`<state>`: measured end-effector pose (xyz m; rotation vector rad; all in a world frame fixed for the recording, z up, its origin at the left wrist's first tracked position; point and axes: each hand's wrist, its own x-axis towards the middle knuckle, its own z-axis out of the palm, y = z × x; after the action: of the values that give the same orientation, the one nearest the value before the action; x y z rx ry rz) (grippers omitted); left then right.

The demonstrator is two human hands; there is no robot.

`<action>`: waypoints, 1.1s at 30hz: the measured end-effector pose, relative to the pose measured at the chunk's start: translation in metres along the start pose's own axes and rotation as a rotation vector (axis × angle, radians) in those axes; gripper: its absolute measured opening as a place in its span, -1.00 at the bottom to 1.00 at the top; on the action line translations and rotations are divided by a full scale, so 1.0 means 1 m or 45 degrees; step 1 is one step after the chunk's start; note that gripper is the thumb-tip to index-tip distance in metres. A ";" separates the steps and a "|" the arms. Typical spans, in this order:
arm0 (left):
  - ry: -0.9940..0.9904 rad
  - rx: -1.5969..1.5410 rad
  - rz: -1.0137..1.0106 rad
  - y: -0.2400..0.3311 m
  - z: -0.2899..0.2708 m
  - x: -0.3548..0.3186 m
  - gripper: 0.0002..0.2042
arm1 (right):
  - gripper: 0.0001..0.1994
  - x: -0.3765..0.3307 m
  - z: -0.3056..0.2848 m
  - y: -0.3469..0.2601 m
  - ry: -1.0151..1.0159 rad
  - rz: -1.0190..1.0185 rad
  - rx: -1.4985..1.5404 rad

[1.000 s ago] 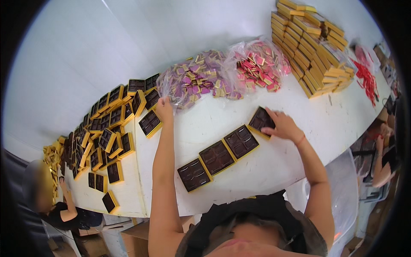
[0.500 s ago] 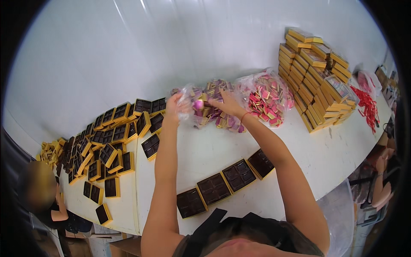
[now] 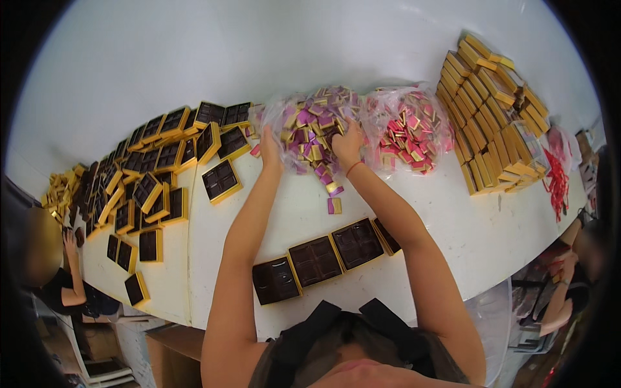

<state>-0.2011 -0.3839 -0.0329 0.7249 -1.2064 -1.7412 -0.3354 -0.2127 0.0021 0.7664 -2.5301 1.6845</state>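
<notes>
A clear plastic bag of purple and gold wrapped sweets [image 3: 310, 126] lies open at the far side of the white table [image 3: 446, 220]. My left hand [image 3: 270, 143] grips the bag's left edge. My right hand [image 3: 349, 139] is buried in the pile of sweets, fingers curled into them. Several sweets have spilled toward me, one purple one [image 3: 334, 205] lying alone. A row of dark brown compartment trays with gold rims [image 3: 317, 260] sits in front of me, between my forearms.
A second bag of pink and gold sweets [image 3: 407, 129] lies to the right. Stacked gold boxes [image 3: 495, 113] and red ribbons [image 3: 557, 181] fill the far right. Many open gold-rimmed trays [image 3: 155, 171] cover the left. Other people sit at left [image 3: 68, 284] and right [image 3: 569, 284].
My right hand left the rightmost tray in the row and reached up into the purple sweet bag. My left hand moved onto the bag's edge. A few sweets spilled out.
</notes>
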 end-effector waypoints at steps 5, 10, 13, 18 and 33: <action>-0.051 -0.198 -0.506 0.033 -0.017 0.023 -0.49 | -0.26 0.007 -0.024 0.018 -0.367 0.034 0.226; -0.003 0.921 0.878 0.056 0.009 -0.063 -0.66 | -0.20 0.009 -0.093 0.071 -0.361 -0.379 -0.184; -0.558 1.149 0.716 0.077 -0.007 -0.137 -0.72 | -0.36 -0.035 -0.085 0.003 -0.178 -1.002 -0.301; -0.486 1.359 0.576 0.040 0.017 -0.141 -0.69 | -0.65 -0.075 -0.068 -0.008 -0.796 -0.916 -0.506; -0.269 1.219 1.425 0.143 -0.088 -0.306 -0.76 | -0.77 -0.111 -0.083 -0.014 -0.858 -0.920 -0.357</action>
<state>0.0571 -0.1692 0.0642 0.2178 -2.0572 -0.2636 -0.2536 -0.1017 0.0194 2.1409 -2.2278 0.9009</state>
